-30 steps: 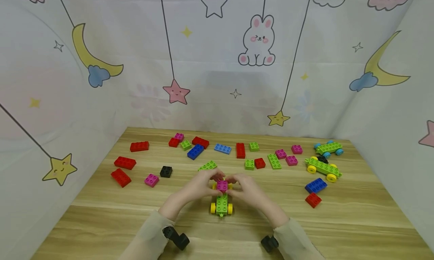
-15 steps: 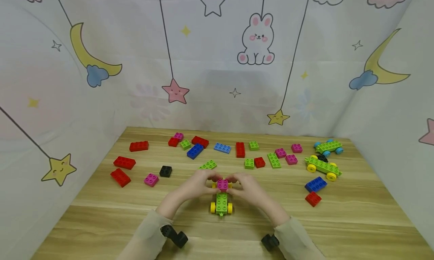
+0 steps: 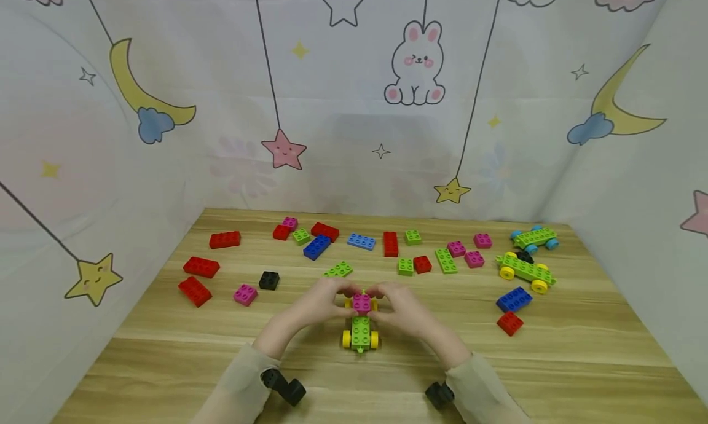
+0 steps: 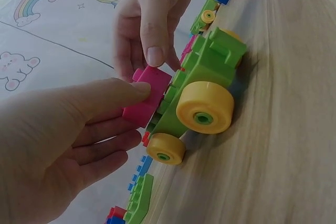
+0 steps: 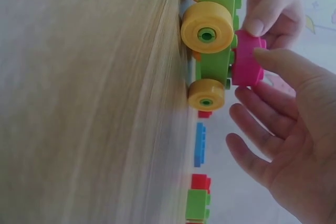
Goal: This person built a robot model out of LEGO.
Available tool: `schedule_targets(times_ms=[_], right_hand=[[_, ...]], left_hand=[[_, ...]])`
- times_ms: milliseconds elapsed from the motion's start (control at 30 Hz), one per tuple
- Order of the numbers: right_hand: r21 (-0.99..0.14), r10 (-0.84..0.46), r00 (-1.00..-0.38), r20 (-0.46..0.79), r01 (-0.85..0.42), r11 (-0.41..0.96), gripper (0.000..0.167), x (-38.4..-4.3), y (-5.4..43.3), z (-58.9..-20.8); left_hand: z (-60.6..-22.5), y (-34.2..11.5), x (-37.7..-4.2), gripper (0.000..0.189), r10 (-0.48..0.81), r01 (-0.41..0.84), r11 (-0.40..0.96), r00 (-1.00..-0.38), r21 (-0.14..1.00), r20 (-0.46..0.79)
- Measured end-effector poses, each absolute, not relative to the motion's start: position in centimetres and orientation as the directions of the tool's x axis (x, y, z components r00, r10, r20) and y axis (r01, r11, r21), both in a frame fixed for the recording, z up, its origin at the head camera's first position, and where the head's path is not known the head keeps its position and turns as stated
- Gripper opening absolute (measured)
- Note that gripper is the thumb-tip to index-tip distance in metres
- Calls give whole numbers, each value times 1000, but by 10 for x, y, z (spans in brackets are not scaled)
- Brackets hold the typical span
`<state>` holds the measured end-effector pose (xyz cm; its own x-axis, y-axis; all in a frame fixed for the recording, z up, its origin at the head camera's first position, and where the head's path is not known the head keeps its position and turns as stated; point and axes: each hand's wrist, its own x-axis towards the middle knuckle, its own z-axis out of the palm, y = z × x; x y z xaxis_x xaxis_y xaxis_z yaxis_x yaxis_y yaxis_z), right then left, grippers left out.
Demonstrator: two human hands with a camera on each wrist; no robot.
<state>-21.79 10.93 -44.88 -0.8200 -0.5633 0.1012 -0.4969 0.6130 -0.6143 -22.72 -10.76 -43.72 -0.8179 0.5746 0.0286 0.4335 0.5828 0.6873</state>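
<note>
A magenta toy brick (image 3: pixel 362 303) sits over the far end of a green wheeled base (image 3: pixel 361 335) with yellow wheels. My left hand (image 3: pixel 326 299) pinches the brick from the left, its thumb on the near side. From the right, my right hand (image 3: pixel 399 307) pinches the same brick between thumb and fingers. Up close in the left wrist view, the magenta brick (image 4: pixel 148 97) lies right at the studs of the green base (image 4: pixel 191 72), slightly tilted to it. The base stands on its wheels on the table.
Loose bricks lie around: a green plate (image 3: pixel 338 269) just beyond my hands, a black brick (image 3: pixel 269 281) and magenta brick (image 3: pixel 245 294) to the left, a blue brick (image 3: pixel 514 299) and red brick (image 3: pixel 510 322) to the right. Another yellow-wheeled base (image 3: pixel 525 271) stands far right.
Both hands stay at the magenta brick over the green base, with hardly any movement. The head view has shifted slightly.
</note>
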Motion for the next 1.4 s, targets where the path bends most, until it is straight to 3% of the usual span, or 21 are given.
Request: schedule_targets(times_ms=[1400], right_hand=[[-609,-538,-841,58,-457,649,28,-215,103,-444]], left_hand=[[-437,-105,-226,31,544,390,603,-839,696,-1]])
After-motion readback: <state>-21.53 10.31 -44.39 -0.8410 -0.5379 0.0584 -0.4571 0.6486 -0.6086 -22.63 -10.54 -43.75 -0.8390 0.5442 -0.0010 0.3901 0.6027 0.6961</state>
